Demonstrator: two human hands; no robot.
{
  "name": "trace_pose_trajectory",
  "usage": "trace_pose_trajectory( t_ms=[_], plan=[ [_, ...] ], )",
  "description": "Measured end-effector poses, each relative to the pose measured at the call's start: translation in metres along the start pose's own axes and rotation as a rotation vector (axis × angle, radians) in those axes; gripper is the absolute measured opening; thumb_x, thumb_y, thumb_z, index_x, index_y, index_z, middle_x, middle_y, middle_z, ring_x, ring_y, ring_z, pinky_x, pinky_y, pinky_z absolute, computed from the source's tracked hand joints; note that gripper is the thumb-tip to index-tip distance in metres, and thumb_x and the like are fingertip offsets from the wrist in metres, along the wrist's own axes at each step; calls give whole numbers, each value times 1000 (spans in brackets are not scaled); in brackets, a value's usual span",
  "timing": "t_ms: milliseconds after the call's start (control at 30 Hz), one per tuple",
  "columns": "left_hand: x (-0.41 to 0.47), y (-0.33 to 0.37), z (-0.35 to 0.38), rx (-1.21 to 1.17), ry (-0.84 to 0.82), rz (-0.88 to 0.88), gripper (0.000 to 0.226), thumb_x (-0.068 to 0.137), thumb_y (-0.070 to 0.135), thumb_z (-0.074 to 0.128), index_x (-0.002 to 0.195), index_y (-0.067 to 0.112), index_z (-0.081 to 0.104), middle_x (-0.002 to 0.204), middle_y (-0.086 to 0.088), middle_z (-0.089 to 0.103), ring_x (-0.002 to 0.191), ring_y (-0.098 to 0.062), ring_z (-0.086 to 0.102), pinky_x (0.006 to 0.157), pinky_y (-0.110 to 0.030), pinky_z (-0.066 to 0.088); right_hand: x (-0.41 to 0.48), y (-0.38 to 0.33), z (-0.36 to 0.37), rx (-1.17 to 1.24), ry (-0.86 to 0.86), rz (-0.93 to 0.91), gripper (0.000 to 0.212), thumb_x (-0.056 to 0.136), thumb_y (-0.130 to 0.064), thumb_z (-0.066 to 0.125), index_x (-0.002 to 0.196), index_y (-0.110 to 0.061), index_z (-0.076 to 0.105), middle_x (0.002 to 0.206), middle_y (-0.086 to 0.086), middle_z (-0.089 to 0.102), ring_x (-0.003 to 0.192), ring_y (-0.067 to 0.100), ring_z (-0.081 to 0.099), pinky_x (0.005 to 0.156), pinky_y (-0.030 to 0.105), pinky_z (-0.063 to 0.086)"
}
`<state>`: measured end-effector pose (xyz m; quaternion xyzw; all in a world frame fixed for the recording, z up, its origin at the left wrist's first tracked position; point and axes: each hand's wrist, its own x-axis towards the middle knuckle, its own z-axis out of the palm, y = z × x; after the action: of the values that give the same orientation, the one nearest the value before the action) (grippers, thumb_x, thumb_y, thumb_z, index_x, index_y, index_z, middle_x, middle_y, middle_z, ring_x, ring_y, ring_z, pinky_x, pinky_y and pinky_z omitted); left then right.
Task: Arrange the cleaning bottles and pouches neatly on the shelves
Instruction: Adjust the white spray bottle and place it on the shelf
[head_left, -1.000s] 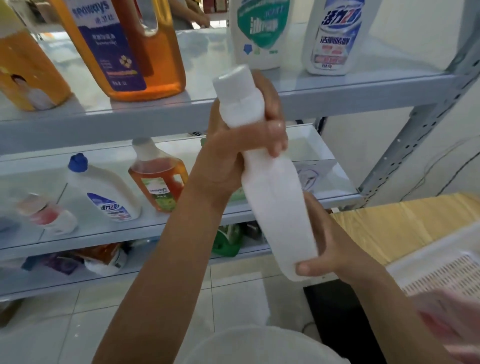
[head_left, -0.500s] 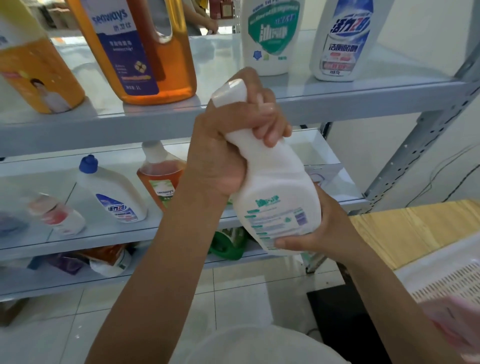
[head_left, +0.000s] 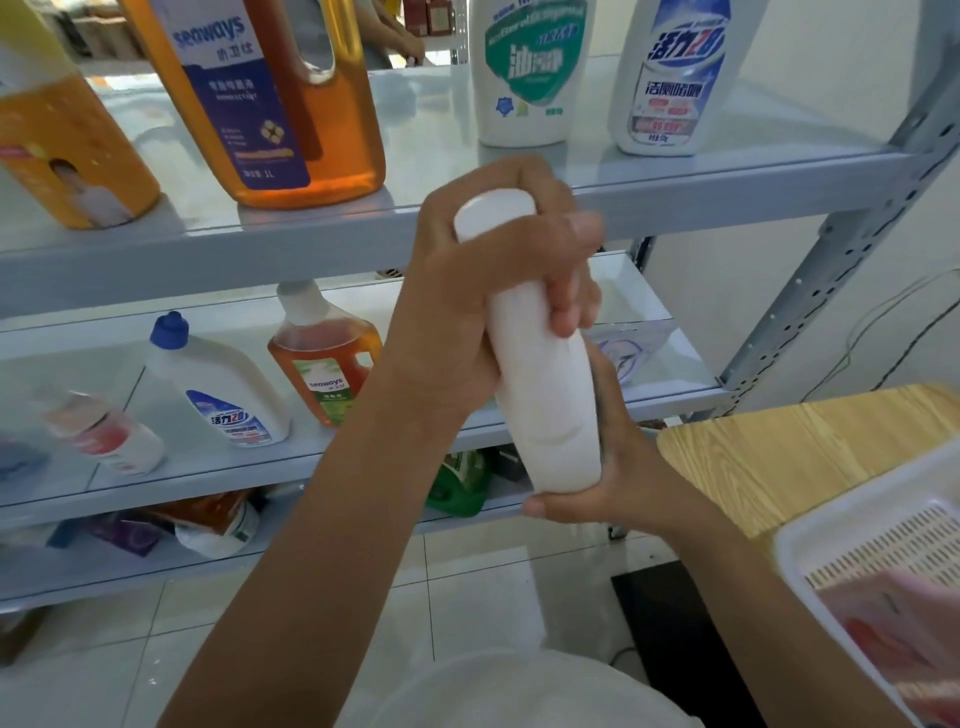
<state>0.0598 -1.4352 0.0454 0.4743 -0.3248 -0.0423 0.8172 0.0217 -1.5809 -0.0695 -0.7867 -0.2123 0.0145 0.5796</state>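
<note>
I hold a white plastic bottle (head_left: 545, 395) upright in front of the grey metal shelves (head_left: 363, 228). My left hand (head_left: 467, 291) grips its neck just under the white cap. My right hand (head_left: 608, 483) cups its base from the right and below. The bottle shows its narrow plain side; its label is turned away. On the top shelf stand a large amber bottle (head_left: 280, 104), an orange bottle (head_left: 62, 150), a white bottle with green label (head_left: 530, 78) and a white bottle with blue label (head_left: 675, 83).
The middle shelf holds a blue-capped white bottle (head_left: 218, 389), a small amber bottle (head_left: 327, 358) and a lying red-and-white bottle (head_left: 104, 436). Pouches (head_left: 208, 525) and a green bottle (head_left: 460, 483) lie on the bottom shelf. A wooden table (head_left: 800, 447) at right bears a white basket (head_left: 883, 540).
The bottle has turned in my hands: the label side seen half a second ago now faces away. My left hand stays on the neck, my right hand under the base.
</note>
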Motion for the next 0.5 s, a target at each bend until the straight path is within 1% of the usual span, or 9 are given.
trace_pose_trajectory(
  t_ms=[33, 100, 167, 233, 300, 367, 400, 433, 500],
  plan=[
    [0, 2, 0, -41, -67, -12, 19, 69, 4, 55, 53, 14, 55, 46, 0, 49, 37, -14, 43, 51, -23, 43, 2, 0, -2, 5, -8, -22, 117, 55, -26, 89, 132, -63, 8, 139, -23, 26, 126, -3, 37, 86, 8, 42],
    [2, 6, -1, -105, -109, -42, 20, 70, 3, 52, 53, 14, 55, 47, 0, 49, 37, -12, 43, 50, -22, 43, 3, -3, 1, -43, 53, -53, 120, 55, -30, 87, 140, -50, 5, 141, -16, 25, 128, 9, 39, 86, 15, 46],
    [4, 10, -1, -49, -78, -53, 21, 71, 6, 55, 52, 15, 55, 46, 1, 49, 37, -12, 43, 49, -22, 43, 2, -5, 12, -113, 161, -58, 122, 54, -31, 88, 143, -41, 4, 139, -15, 25, 126, 8, 39, 86, 15, 46],
    [3, 10, 4, 223, 48, -11, 23, 73, 5, 62, 54, 14, 53, 47, 1, 51, 39, -15, 46, 51, -24, 43, 2, -4, 24, -183, 262, -55, 123, 53, -40, 87, 142, -37, 2, 136, -16, 26, 125, 7, 38, 90, 21, 47],
    [-1, 4, 11, 455, 279, 19, 27, 80, 3, 63, 56, 13, 52, 49, 1, 55, 43, -16, 50, 52, -25, 43, 6, -3, 35, -268, 402, -14, 123, 48, -50, 83, 139, -40, 1, 128, -24, 25, 121, 4, 37, 92, 31, 48],
    [-3, 1, 16, 522, 492, 29, 30, 82, 2, 62, 56, 13, 52, 50, 2, 56, 44, -15, 52, 53, -26, 43, 11, -2, 40, -364, 511, 23, 120, 45, -59, 77, 137, -41, 1, 116, -29, 20, 115, 1, 33, 92, 32, 47],
    [-4, 0, 15, 524, 519, 29, 30, 81, 2, 62, 55, 13, 51, 49, 2, 56, 44, -16, 51, 54, -28, 43, 11, -2, 41, -381, 511, 23, 121, 45, -60, 76, 137, -41, 1, 116, -28, 18, 114, 1, 32, 92, 32, 46],
    [-6, 1, 11, 516, 488, 33, 29, 78, 2, 61, 54, 13, 51, 48, 1, 54, 45, -18, 50, 55, -30, 43, 11, -1, 40, -370, 477, 11, 122, 45, -59, 77, 138, -41, 0, 119, -27, 18, 116, 3, 33, 93, 31, 47],
    [-8, 7, 1, 487, 270, 38, 26, 75, 3, 61, 53, 11, 51, 47, -2, 51, 46, -24, 46, 58, -33, 43, 10, -1, 28, -281, 343, -19, 127, 46, -48, 86, 139, -43, 0, 126, -32, 21, 121, 4, 39, 93, 27, 49]
  ],
)
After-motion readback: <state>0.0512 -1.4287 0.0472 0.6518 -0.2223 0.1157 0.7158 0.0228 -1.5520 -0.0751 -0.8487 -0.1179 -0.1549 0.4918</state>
